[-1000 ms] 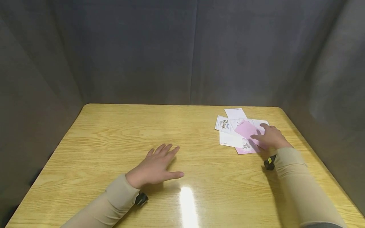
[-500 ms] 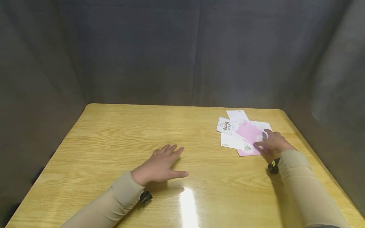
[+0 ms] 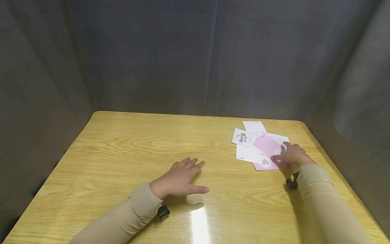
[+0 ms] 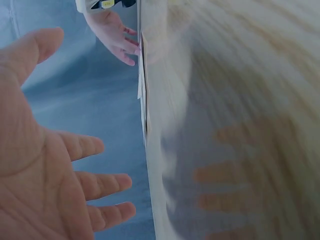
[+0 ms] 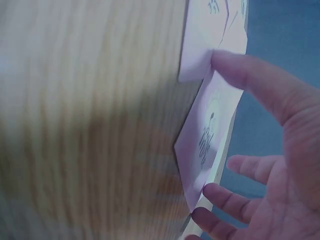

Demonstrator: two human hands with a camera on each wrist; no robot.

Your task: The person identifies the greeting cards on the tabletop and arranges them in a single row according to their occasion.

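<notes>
My right hand [image 3: 293, 154] spreads over the near right end of a pink card [image 3: 265, 142] that lies on top of a loose pile. In the right wrist view the thumb tip meets one edge of this printed pink card [image 5: 202, 145], and two fingertips reach its far corner. The index finger stands off from it. Under and around it lie a second pink card [image 3: 262, 164], a white card [image 3: 247, 154] and a small "Thank you" card [image 3: 240, 138]. My left hand [image 3: 182, 181] hovers palm down over the table, fingers spread, holding nothing.
The wooden table [image 3: 137, 142] has its right edge [image 3: 341, 179] close beyond my right hand. Grey curtains [image 3: 152, 61] hang behind and at both sides. A bright reflection shows on the tabletop near the front.
My right hand has drawn back slightly toward the pink card's near right end, uncovering its printing. The left hand has drifted a little to the right. The cards lie much as before.
</notes>
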